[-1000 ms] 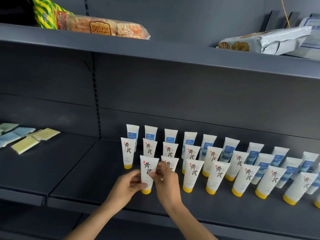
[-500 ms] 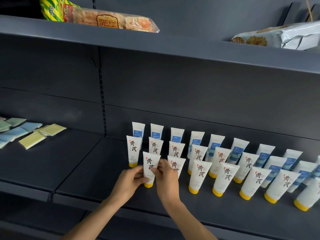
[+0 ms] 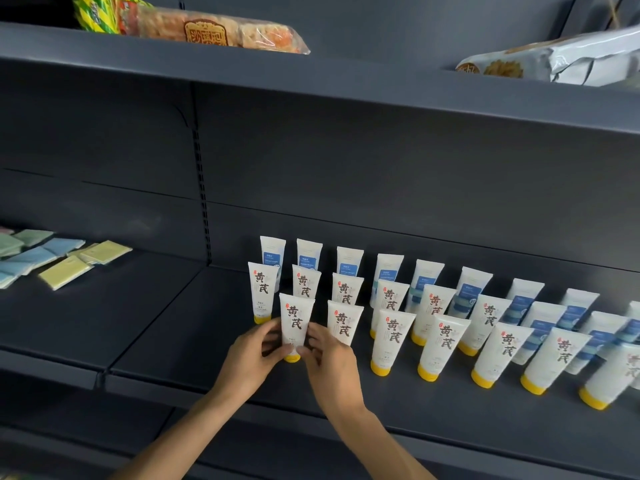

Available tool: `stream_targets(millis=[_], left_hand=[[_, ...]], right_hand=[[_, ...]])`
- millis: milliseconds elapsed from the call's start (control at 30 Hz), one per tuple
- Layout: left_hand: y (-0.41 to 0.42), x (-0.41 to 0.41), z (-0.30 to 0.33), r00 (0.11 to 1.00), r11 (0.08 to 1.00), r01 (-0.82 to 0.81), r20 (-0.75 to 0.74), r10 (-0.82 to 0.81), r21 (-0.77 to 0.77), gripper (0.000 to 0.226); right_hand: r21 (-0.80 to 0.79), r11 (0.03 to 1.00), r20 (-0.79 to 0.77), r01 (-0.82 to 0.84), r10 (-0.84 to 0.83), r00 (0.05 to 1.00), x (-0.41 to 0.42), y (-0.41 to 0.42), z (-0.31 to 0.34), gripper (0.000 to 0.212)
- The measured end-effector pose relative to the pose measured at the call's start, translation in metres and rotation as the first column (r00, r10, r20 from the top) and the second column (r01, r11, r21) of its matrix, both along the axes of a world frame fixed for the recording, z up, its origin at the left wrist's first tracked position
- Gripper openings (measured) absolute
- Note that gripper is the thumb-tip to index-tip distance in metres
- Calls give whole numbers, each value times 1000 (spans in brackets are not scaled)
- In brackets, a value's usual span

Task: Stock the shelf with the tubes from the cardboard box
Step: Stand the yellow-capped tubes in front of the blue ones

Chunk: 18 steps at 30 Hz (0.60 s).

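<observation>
Tubes (image 3: 393, 336) crowd the held tube (image 3: 295, 323); pastel packets (image 3: 65, 271) lie well left

front tube (image 3: 296, 322): white, yellow cap down, upright, leftmost in front row
other tubes (image 3: 393, 336): upright, three rows
shelf (image 3: 450, 417): dark grey

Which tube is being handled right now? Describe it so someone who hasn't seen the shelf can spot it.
On the dark lower shelf, find the rows of white tubes standing on yellow caps. It is the front-row tube at the left end, the only one pinched between the left hand and right hand.
</observation>
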<state>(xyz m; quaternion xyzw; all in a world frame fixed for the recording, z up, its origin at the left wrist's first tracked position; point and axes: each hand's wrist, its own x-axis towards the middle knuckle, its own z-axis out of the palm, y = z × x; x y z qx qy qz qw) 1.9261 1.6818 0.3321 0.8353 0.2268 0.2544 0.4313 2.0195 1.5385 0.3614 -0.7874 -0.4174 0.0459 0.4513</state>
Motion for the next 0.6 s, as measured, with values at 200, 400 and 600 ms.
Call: stream_targets(millis=[200,400,600], left_hand=[[-9,-20,0,990,955,-121,-30,134,269,44],[-37,-35,14,982,873,-171,12,187,457,46],[-73,-28,35,986,766,-116,-18,163,632,55]], right_hand=[[-53,999,113,4,2,994,11,-34,6,43],[-50,995,212,-84,92,973,22,-69,16,44],[-20,984,481,-175,163,861,44,-109,28,44]])
